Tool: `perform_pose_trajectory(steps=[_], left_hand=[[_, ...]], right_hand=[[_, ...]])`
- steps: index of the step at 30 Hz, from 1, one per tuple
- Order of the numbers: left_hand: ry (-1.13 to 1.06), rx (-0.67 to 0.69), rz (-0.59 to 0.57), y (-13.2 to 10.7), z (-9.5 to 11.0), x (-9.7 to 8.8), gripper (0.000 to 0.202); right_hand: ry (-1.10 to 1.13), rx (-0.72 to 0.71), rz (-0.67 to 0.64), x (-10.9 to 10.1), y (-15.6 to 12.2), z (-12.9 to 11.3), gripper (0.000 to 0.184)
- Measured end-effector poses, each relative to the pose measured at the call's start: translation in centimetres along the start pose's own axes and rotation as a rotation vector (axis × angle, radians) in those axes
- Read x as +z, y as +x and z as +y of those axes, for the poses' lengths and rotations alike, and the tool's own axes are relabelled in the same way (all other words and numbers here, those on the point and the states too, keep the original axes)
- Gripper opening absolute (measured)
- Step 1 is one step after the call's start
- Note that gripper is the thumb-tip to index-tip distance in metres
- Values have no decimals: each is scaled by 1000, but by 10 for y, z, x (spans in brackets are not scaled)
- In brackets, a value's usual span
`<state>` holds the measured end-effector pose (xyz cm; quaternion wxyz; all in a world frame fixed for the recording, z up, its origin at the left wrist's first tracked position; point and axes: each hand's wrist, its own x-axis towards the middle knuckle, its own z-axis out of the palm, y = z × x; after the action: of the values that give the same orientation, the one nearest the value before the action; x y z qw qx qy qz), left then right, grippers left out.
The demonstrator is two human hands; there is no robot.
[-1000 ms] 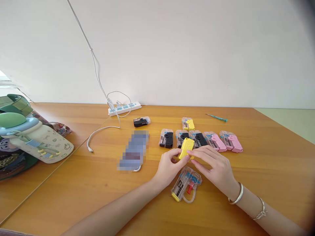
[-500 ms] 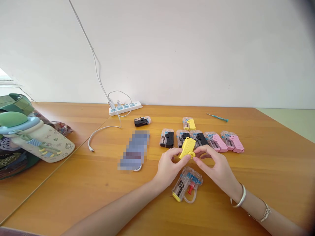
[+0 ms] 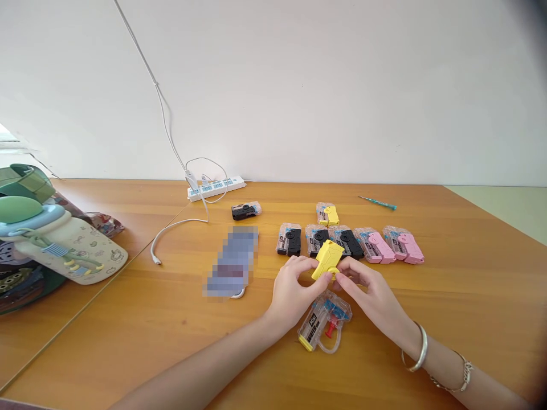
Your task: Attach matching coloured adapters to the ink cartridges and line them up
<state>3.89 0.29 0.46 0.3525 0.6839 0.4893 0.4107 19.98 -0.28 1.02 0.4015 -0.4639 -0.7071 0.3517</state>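
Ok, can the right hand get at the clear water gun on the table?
Probably yes: the clear water gun lies just below the right hand, nothing between them, once that hand releases the yellow toy gun.

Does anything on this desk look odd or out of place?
Yes, a rectangular pixelated patch on the wooden desk hides whatever lies there. Also, the yellow toy pistol, held between the left hand and right hand, is unwrapped, unlike the bagged toys lined up behind it.
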Motion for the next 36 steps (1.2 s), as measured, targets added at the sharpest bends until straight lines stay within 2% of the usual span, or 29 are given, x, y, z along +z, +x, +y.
perform_pose_trajectory(steps=[7, 18, 21, 25, 31, 33, 36], left_hand=[[26, 37, 10, -1, 1, 1, 13], [105, 51, 35, -2, 3, 1, 13], [107, 68, 48, -2, 4, 1, 12], [156, 94, 60, -4, 4, 3, 9], [181, 206, -16, -6, 3, 4, 8], [157, 232, -22, -4, 3, 2, 8], [176, 278, -28, -1, 1, -2, 19]], right_hand=[[60, 33, 16, 2, -2, 1, 17], [-97, -41, 76, 6, -6, -2, 18], [-97, -53, 56, 5, -6, -1, 18], [15, 20, 8, 4, -4, 3, 17], [227, 104, 16, -4, 4, 9, 19], [286, 117, 71, -10, 8, 10, 20], [351, 116, 240, -19, 13, 14, 21]])
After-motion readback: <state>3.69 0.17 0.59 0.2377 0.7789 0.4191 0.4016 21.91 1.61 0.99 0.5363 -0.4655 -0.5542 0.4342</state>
